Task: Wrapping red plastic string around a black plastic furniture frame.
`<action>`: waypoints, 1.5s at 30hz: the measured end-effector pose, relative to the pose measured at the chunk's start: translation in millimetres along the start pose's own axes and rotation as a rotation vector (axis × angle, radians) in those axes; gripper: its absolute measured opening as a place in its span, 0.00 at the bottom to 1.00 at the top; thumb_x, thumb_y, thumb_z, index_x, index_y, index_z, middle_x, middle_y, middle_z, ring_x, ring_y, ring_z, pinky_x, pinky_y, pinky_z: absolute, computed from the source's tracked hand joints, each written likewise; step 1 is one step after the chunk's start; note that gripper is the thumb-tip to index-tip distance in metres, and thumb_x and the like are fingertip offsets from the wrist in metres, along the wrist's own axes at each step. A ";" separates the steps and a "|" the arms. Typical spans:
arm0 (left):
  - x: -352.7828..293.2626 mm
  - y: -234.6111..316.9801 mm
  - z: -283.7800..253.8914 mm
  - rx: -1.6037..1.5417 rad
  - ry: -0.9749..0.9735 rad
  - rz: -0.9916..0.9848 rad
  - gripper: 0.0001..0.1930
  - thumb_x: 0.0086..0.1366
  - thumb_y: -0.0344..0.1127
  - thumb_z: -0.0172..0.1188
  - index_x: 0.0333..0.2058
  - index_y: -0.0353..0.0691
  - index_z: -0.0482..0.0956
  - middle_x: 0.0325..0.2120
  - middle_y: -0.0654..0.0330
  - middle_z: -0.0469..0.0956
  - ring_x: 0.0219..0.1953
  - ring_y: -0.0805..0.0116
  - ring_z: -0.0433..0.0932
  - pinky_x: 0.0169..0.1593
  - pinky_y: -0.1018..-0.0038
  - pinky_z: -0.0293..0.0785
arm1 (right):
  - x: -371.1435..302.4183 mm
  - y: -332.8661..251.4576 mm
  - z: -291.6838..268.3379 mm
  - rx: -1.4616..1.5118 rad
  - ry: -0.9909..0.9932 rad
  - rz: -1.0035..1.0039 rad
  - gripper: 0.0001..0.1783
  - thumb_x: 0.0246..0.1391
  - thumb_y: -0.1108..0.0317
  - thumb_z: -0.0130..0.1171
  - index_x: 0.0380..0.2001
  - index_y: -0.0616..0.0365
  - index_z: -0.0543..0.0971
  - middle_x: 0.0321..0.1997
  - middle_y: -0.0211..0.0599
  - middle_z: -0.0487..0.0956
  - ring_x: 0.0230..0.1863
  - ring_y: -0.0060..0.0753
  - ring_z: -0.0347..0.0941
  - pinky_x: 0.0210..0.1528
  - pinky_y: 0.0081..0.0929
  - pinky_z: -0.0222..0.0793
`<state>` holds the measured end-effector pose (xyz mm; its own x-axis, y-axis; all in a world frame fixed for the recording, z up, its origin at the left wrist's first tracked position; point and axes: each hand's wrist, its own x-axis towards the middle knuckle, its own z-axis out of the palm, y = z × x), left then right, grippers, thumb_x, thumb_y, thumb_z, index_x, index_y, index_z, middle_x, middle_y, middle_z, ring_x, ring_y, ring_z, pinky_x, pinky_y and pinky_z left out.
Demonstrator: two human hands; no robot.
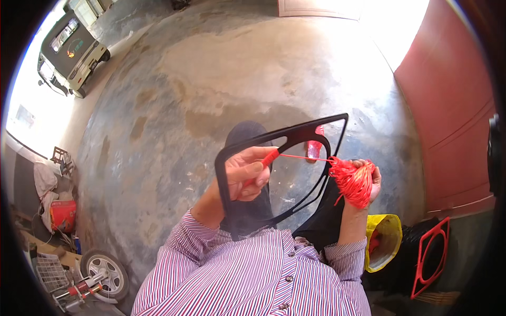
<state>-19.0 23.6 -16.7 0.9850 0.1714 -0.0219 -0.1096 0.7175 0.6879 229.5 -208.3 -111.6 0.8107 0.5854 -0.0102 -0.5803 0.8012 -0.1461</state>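
Note:
In front of my chest is a flat black frame (311,128) with a large rounded opening. My left hand (246,173) reaches through to an inner bar of it, thumb and fingers closed around a section wound tightly with red cord (270,157). From that winding a single taut strand runs right to a thick, looped bundle of red cord (354,181). My right hand (375,184) is closed on this bundle, most of its fingers hidden behind the loops.
Beside my right arm stands a yellow bag (396,247) with red material inside. A red frame (420,266) leans against black plastic further right. A small wheel (105,274) lies lower left; a vehicle (71,50) is parked at upper left. A red wall (448,116) rises right.

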 end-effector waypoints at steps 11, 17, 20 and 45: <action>10.0 -7.0 11.8 -0.019 0.008 -0.074 0.40 0.69 0.64 0.46 0.67 0.36 0.58 0.28 0.57 0.74 0.14 0.77 0.61 0.17 0.81 0.56 | -58.5 56.2 142.2 -0.882 -0.558 0.531 0.38 0.48 0.75 0.68 0.62 0.69 0.64 0.49 0.49 0.81 0.49 0.29 0.78 0.52 0.26 0.71; 12.4 -26.0 39.2 0.081 0.135 -0.034 0.38 0.66 0.63 0.52 0.62 0.35 0.66 0.36 0.62 0.78 0.28 0.77 0.74 0.28 0.79 0.67 | -50.7 89.2 155.8 -1.603 -0.392 -0.159 0.22 0.46 0.72 0.71 0.43 0.64 0.72 0.29 0.36 0.81 0.29 0.19 0.78 0.32 0.19 0.73; 14.4 -15.6 49.2 0.276 0.094 -0.052 0.28 0.67 0.51 0.58 0.58 0.36 0.71 0.44 0.60 0.79 0.41 0.74 0.80 0.39 0.78 0.77 | -46.5 90.0 144.3 -1.443 -0.458 -0.150 0.20 0.46 0.74 0.70 0.41 0.65 0.73 0.34 0.35 0.81 0.35 0.22 0.78 0.39 0.20 0.73; 0.3 -10.0 37.2 -0.045 -0.022 -0.046 0.44 0.68 0.71 0.34 0.64 0.35 0.64 0.20 0.57 0.69 0.12 0.78 0.60 0.12 0.83 0.59 | -40.0 54.8 38.7 -0.648 -0.027 0.363 0.26 0.51 0.56 0.51 0.45 0.69 0.76 0.48 0.48 0.80 0.49 0.39 0.77 0.58 0.35 0.68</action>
<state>-12.6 -8.6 3.4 0.9917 0.1232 -0.0365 -0.0695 0.7538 0.6534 162.3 -183.0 -80.9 0.5698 0.8087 -0.1461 -0.6427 0.3277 -0.6925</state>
